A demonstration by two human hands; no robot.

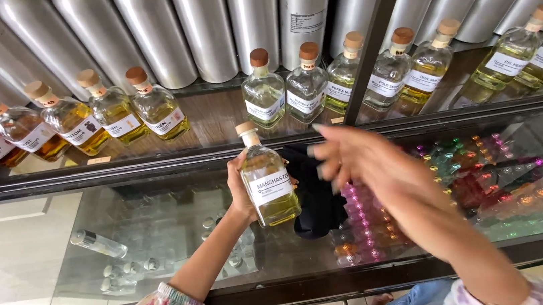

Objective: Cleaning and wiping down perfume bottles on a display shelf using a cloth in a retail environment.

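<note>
Over the glass table's middle, near its back edge, left hand [241,193] has its grip clamped on a corked bottle [268,183] of pale yellow liquid. Right hand [359,157] hovers fingers spread, grip apart, above a black cloth [317,201]; best to hold the bottle upright by its body and support the base.

Retail premises, a perfume shop. Corked, labelled glass bottles [263,89] of yellowish liquid line a shelf [214,121] across the frame's upper half, tall aluminium canisters [204,25] stand behind, and a glass display case [126,242] below holds small vials [98,243].
</note>
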